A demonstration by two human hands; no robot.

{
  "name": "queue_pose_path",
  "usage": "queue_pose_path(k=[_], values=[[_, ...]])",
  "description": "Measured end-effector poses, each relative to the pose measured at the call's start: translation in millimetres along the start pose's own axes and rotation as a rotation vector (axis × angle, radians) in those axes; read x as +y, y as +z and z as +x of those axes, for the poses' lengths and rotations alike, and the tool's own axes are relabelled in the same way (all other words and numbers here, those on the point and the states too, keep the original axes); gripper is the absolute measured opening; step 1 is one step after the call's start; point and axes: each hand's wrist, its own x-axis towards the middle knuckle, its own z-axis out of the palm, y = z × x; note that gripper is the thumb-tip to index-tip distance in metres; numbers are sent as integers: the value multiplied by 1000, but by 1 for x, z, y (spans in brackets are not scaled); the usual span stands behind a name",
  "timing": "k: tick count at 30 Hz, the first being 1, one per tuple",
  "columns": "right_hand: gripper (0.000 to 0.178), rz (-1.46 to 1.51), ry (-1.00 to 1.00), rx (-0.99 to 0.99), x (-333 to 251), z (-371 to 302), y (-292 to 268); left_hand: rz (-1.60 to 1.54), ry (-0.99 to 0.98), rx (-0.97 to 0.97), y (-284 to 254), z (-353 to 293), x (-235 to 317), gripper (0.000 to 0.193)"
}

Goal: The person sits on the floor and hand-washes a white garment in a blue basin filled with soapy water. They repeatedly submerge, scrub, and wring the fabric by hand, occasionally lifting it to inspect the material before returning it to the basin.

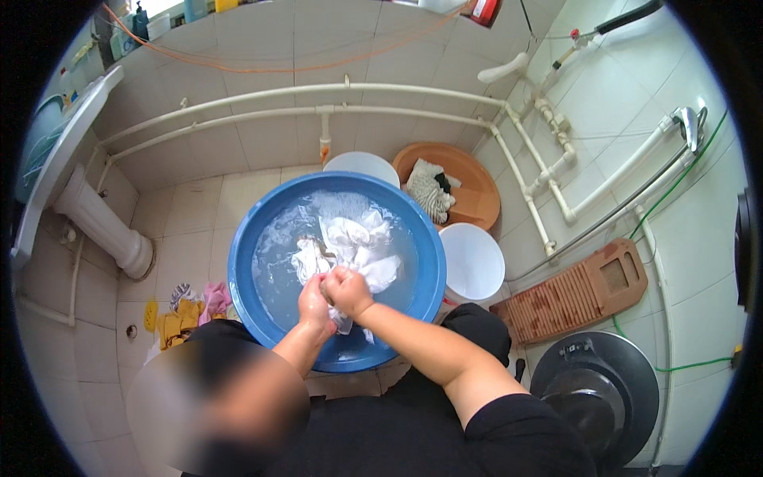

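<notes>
A large round blue basin (242, 238) holds cloudy, sudsy water in front of me. White wet cloth (358, 242) lies bunched in it, partly afloat, and a small brownish patch shows near its left part. My left hand (315, 300) and my right hand (347, 291) meet over the near half of the basin, both closed on the cloth. Some of the cloth hangs below my hands toward the water. The exact grip between the fingers is hidden.
Behind the basin stand a white bucket (362, 164) and a brown tub (486, 179) with a striped cloth (430, 191). Another white bucket (474, 262) is at the right, beside a brown washboard (548, 306) and a black round lid-like object (592, 397). Coloured clothes (181, 322) lie left.
</notes>
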Motion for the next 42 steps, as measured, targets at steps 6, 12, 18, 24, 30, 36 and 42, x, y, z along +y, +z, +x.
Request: queue_pose_path(k=[6,12,18,24,30,36,42], values=[[26,-168,-531,-168,-55,-45,5,17,-186,68,-36,22,-2,45],[34,-283,-17,191,-11,1,-43,844,-203,-517,13,-52,35,47],[36,350,-27,-419,-73,-31,-100,329,232,-587,19,-80,66,19],[32,-225,-354,-311,7,-22,-116,-157,158,-468,44,-94,88,17],[45,804,-144,-252,-68,-36,-89,-183,-136,-103,4,0,51,26],[21,-160,-836,11,-82,-64,-31,-158,-223,-452,-12,22,-1,31],[29,-244,-205,158,-70,-25,-36,-81,-344,-133,23,-38,27,31]])
